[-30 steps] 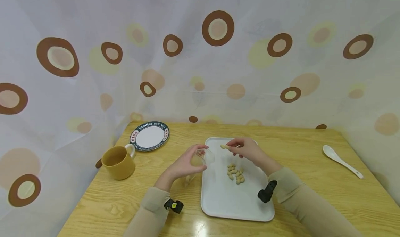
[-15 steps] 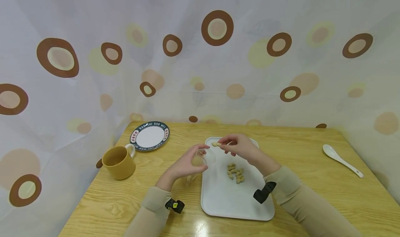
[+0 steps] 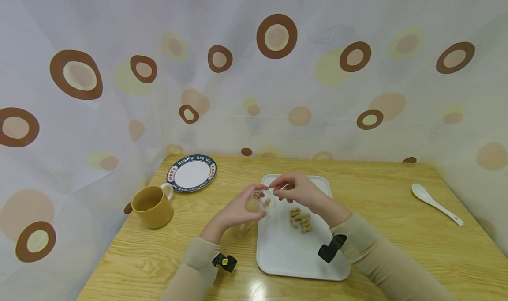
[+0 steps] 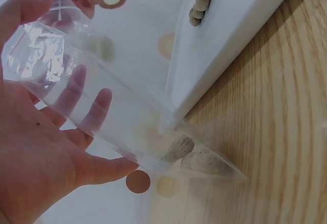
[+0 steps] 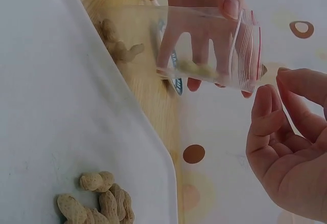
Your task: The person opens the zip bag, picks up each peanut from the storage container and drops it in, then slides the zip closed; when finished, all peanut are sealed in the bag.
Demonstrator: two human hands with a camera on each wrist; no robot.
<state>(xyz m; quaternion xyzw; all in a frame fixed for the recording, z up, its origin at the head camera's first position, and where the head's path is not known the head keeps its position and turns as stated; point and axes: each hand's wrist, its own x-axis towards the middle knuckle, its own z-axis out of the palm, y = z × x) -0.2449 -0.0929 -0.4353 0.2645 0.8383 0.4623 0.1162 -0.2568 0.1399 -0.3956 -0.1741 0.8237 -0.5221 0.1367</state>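
Observation:
My left hand [image 3: 240,209] holds a clear zip-lock bag [image 5: 204,35] by its upper part, with its mouth spread toward the right hand. Several peanuts [image 4: 204,162] lie in the bag's bottom corner, and one blurred peanut [image 5: 196,69] is partway down inside it. Just outside the bag's mouth is my right hand [image 5: 294,137]; its thumb and forefinger are apart with nothing between them. Below the right hand, a small heap of peanuts [image 3: 299,219] lies on a white tray [image 3: 301,257].
A yellow mug [image 3: 154,210] stands at the left of the wooden table [image 3: 131,261], and a plate with a dark patterned rim [image 3: 192,174] lies behind it. Over at the right lies a white spoon [image 3: 436,204]. A patterned curtain [image 3: 238,84] hangs around the table.
My right hand has moved left to the bag's mouth and let go of the peanut it pinched, which is now inside the bag. The left hand has stayed nearly still.

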